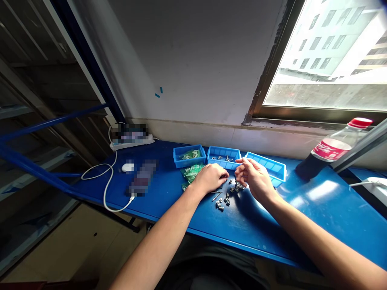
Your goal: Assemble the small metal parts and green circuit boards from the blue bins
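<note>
My left hand [211,177] is low over the table beside the green plastic packets [191,174], its fingers curled together and pointing right. Whatever those fingers hold, if anything, is hidden. Facing it, my right hand [254,177] is raised in front of the blue bins, thumb and forefinger pinched; anything between them is too small to make out. Between and below the hands lie several small metal fittings [237,187], with more short cylindrical metal pieces [221,208] closer to the front edge. Thin metal pins [216,196] rest just below my left hand.
Along the back stand a blue bin [185,164] with green packets, a middle bin [224,162] with small metal parts and a right bin [281,171]. A cola bottle [331,149] is far right. A white cable [105,197] loops at left near a blurred phone-like object [143,177].
</note>
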Tool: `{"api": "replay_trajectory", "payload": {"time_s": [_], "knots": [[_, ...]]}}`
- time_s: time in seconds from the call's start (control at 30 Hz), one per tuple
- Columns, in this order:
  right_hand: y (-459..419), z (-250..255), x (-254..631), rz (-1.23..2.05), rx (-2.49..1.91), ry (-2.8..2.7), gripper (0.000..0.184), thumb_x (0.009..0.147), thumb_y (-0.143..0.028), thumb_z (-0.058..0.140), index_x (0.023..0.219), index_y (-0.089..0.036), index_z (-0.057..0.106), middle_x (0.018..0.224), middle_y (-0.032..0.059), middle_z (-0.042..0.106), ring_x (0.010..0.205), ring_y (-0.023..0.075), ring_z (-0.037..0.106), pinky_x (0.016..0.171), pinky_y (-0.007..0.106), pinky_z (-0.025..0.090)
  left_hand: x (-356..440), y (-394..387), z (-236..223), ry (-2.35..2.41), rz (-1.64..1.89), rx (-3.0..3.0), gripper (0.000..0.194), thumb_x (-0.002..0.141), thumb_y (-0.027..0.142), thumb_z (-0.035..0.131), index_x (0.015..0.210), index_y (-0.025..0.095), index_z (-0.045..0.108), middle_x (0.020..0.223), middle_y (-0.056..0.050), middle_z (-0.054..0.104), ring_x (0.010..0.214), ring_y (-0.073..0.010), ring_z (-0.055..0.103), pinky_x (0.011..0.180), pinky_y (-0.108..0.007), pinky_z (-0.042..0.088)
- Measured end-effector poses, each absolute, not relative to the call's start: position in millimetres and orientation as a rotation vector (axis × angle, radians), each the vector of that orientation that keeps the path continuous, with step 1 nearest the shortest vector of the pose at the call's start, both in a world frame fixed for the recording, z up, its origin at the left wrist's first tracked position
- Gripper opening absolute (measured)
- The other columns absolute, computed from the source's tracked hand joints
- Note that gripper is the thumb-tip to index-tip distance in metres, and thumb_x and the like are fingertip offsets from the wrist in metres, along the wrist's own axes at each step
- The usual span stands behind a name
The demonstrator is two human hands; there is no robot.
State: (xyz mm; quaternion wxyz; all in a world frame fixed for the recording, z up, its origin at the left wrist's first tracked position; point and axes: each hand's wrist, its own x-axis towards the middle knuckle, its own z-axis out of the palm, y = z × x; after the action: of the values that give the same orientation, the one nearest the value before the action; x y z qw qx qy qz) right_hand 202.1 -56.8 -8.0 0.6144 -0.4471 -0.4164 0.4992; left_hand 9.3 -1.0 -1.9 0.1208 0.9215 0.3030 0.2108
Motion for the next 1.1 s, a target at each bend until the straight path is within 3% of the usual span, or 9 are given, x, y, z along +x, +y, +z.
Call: {"api": "replay_trajectory", "payload": {"time_s": [0.17, 0.3, 0.4, 0.53, 0.83, 1.0, 1.1], "knots": [[-57, -5, 203, 1.108, -1.064, -1.013, 0.042, 0.092, -0.065, 0.072, 0.104, -0.025, 0.071, 0.073, 0.0001, 0.069, 0.052, 0.0155, 0.059, 0.04, 0.026, 0.039, 9, 0, -2, 0.818, 0.72, 2.694, 0.013, 0.093, 0.012, 0.072, 0.095, 0.02, 0.082, 0.096, -0.003, 0.083, 0.095, -0.0226, 0.076, 0.093, -0.037, 0.058], [-60, -3, 204, 0.994, -1.131, -1.135, 0.038, 0.096, -0.064, 0.068, 0.104, -0.027, 0.07, 0.08, 0.0017, 0.071, 0.058, 0.0178, 0.062, 0.044, 0.029, 0.043, 10, -1, 2, 0.816, 0.961, 2.466, 0.013, 0.093, 0.012, 0.073, 0.1, 0.019, 0.081, 0.103, -0.005, 0.083, 0.097, -0.0219, 0.077, 0.092, -0.036, 0.061], [-61, -4, 203, 0.768, -1.214, -1.301, 0.035, 0.096, -0.06, 0.069, 0.108, -0.028, 0.07, 0.096, 0.0058, 0.076, 0.076, 0.0221, 0.07, 0.055, 0.032, 0.053, 12, -4, 7, 0.856, 1.143, 2.14, 0.008, 0.094, 0.021, 0.076, 0.1, 0.02, 0.08, 0.101, -0.005, 0.083, 0.093, -0.0207, 0.078, 0.088, -0.034, 0.063], [-63, -5, 200, 0.523, -1.232, -1.481, 0.03, 0.095, -0.054, 0.072, 0.11, -0.028, 0.072, 0.105, 0.0077, 0.076, 0.094, 0.0254, 0.073, 0.074, 0.038, 0.062, 15, -5, 10, 0.793, 1.165, 1.779, 0.019, 0.09, 0.029, 0.082, 0.102, 0.016, 0.079, 0.102, -0.008, 0.082, 0.094, -0.0212, 0.079, 0.09, -0.036, 0.064], [-64, -5, 200, 0.44, -1.221, -1.593, 0.017, 0.096, -0.043, 0.07, 0.103, -0.028, 0.073, 0.102, 0.0064, 0.077, 0.088, 0.0245, 0.072, 0.079, 0.042, 0.063, 15, -4, 3, 0.725, 1.11, 1.706, 0.018, 0.088, 0.029, 0.083, 0.099, 0.015, 0.081, 0.1, -0.009, 0.084, 0.096, -0.0231, 0.081, 0.092, -0.037, 0.065], [-62, -9, 201, 0.357, -1.276, -1.658, 0.012, 0.093, -0.037, 0.069, 0.101, -0.027, 0.069, 0.093, 0.0059, 0.074, 0.079, 0.0233, 0.069, 0.073, 0.04, 0.06, 16, -9, 4, 0.722, 1.089, 1.849, 0.032, 0.092, 0.027, 0.079, 0.123, 0.021, 0.078, 0.109, -0.007, 0.084, 0.104, -0.0238, 0.082, 0.099, -0.039, 0.065], [-62, -8, 201, 0.314, -1.272, -1.67, 0.014, 0.094, -0.034, 0.066, 0.105, -0.028, 0.07, 0.094, 0.0064, 0.072, 0.079, 0.0233, 0.068, 0.072, 0.04, 0.06, 16, -11, 7, 0.784, 1.085, 1.923, 0.031, 0.095, 0.034, 0.076, 0.124, 0.021, 0.078, 0.112, -0.008, 0.084, 0.104, -0.0242, 0.081, 0.097, -0.037, 0.065]]}}
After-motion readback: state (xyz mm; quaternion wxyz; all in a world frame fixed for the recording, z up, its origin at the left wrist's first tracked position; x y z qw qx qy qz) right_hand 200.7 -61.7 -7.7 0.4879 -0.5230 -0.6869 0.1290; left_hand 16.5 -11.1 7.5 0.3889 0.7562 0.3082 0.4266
